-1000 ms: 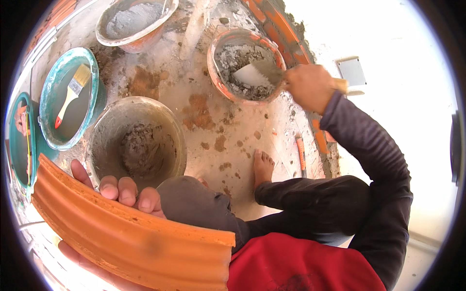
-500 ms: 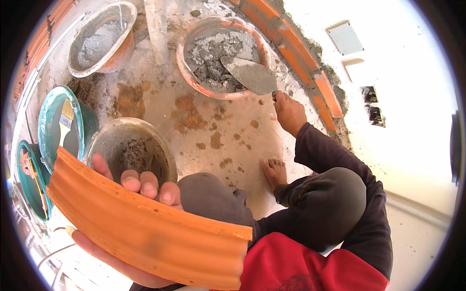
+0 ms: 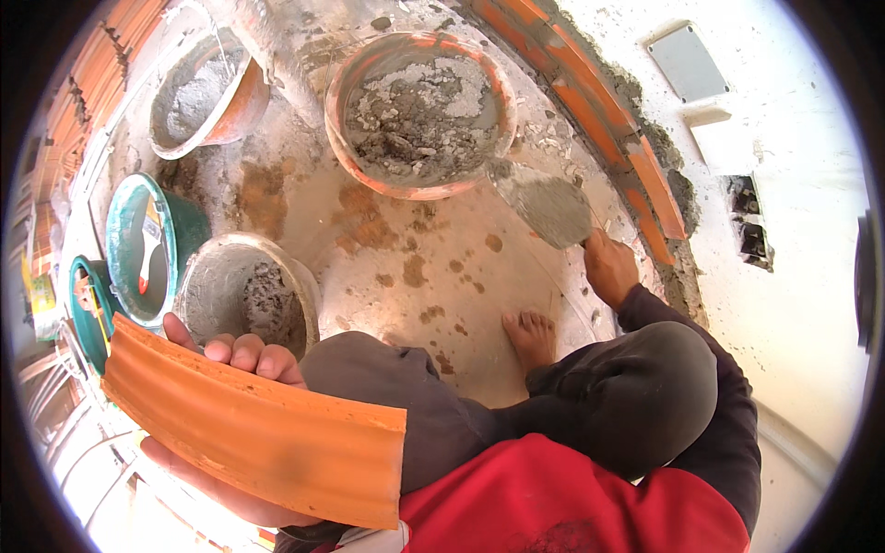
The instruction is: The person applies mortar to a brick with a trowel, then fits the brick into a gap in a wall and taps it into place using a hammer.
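My left hand (image 3: 251, 354) is closed around a long orange clay brick (image 3: 263, 426) with grooved sides; its fingertips curl over the upper edge and the thumb lies below. In my right hand (image 3: 611, 267) is the handle of a trowel (image 3: 548, 210), its blade coated with wet grey mortar. The blade lies between a round basin (image 3: 419, 193) and a low course of orange bricks (image 3: 604, 138) along the white wall. Inside the basin is lumpy grey mortar (image 3: 415, 120).
A bucket with grey material (image 3: 247, 97) stands far left. Nearer are a green bucket (image 3: 189, 221) holding a brush (image 3: 149, 244), a smaller green bucket (image 3: 92, 313), and a grey bucket (image 3: 304, 276) near my left knee. The wall has a cover plate (image 3: 690, 61) and socket holes (image 3: 749, 221).
My right hand has carried the trowel rightward, away from the basin toward the brick course. The brick stays in my left hand, and its right end now sits farther left in the picture.
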{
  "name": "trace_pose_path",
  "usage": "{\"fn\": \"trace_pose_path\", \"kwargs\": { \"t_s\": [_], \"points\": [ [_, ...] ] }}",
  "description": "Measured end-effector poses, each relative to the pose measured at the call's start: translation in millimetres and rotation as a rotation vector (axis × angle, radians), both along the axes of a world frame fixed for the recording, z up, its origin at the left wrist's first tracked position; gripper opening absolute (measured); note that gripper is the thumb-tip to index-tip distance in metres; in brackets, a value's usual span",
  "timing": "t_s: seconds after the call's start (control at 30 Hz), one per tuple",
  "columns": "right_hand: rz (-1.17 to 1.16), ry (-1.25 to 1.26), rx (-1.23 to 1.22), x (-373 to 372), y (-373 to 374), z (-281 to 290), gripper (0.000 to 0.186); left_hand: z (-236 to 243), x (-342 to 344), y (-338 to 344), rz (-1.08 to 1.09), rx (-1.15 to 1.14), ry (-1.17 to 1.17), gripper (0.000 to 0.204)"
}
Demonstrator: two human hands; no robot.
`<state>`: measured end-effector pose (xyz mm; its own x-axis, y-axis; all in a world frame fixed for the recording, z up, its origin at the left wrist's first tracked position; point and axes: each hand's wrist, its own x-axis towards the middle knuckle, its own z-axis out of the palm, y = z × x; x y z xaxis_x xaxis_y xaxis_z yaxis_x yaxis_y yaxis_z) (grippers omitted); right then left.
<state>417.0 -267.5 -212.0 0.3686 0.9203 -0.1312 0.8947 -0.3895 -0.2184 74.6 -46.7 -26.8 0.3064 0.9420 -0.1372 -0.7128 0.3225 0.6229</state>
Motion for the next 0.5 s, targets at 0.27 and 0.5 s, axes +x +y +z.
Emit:
{"fn": "trace_pose_path", "kwargs": {
  "t_s": [0.27,0.5],
  "points": [
    [0.101,0.99,0.041,34.1,72.3,63.4,0.03,35.6,18.2,-23.7,-0.025,0.103,0.152,0.083],
    [-0.16,1.537,-0.281,26.5,107.5,42.0,0.038,67.6,14.6,-10.0,-0.163,0.04,0.37,0.082]
  ]
}}
